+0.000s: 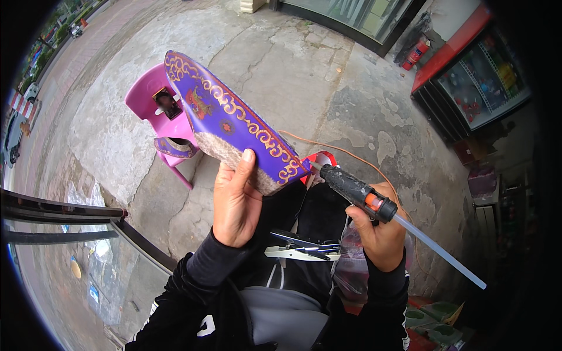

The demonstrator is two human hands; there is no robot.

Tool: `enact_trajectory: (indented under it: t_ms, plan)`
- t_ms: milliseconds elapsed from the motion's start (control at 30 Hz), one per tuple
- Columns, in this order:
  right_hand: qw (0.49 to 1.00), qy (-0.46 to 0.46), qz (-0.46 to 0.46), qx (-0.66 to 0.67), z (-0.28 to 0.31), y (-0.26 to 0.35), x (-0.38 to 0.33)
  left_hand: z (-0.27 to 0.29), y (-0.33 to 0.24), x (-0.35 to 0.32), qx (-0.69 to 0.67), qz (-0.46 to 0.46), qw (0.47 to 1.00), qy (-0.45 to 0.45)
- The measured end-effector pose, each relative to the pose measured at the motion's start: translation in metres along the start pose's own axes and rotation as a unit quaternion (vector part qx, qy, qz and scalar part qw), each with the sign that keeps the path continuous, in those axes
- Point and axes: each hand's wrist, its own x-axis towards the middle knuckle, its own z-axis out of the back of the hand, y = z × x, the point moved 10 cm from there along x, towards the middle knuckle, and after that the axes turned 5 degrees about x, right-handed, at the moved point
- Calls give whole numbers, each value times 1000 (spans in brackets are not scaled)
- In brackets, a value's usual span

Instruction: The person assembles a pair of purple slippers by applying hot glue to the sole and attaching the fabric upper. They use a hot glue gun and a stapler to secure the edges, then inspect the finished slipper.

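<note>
My left hand point(237, 202) grips a purple hat-like piece point(219, 120) by its lower edge, thumb on the front. The piece carries gold scrollwork along one side and a beige furry-looking band below. In my right hand point(383, 234) is a black hot glue gun point(351, 188), with a long translucent glue stick point(442, 251) jutting from its back. Its nozzle is at the right corner of the purple piece; whether they touch I cannot tell. A white and dark stapler point(304, 251) lies on my lap.
Ahead to the left stands a pink plastic chair point(139, 96) with a smaller purple patterned piece point(175, 148) on its seat. An orange-brown cord point(351, 153) runs behind the glue gun. At right are a red drinks fridge point(480, 76) and a fire extinguisher point(415, 54). A glass-topped table point(111, 275) is at left.
</note>
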Motion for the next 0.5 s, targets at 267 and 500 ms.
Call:
enact_trajectory:
  t_ms: [267, 500]
  plan:
    - [1000, 7, -11, 17, 1, -2, -1, 0, 0, 1, 5, 1, 1000, 13]
    - [999, 0, -32, 32, 3, -6, -1, 0, 2, 1, 4, 9, 1000, 12]
